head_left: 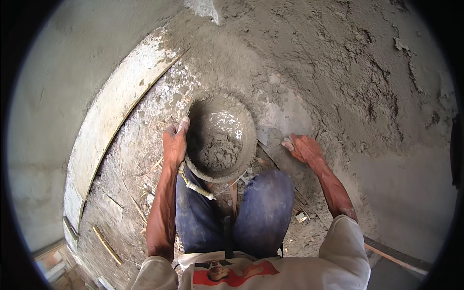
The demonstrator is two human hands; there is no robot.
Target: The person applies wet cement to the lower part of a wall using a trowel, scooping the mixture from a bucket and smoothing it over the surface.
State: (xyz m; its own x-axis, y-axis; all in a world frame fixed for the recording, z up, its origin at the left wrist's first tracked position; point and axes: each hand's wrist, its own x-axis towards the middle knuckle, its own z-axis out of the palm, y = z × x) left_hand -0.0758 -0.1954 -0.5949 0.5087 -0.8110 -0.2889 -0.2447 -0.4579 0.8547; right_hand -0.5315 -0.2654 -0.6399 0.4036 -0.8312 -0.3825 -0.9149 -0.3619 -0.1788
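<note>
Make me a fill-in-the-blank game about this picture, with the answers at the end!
1. The bucket is held at its rim by the person's ____ hand.
2. The mortar inside the bucket is ____ in colour.
3. The person's trousers are ____ in colour.
4. In the picture, the bucket is to the ____ of the long pale board.

Missing words: left; grey; blue; right.

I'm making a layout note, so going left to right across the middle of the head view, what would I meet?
Long pale board → left hand → round grey tub → right hand → smooth grey surface toward the right edge.
</note>
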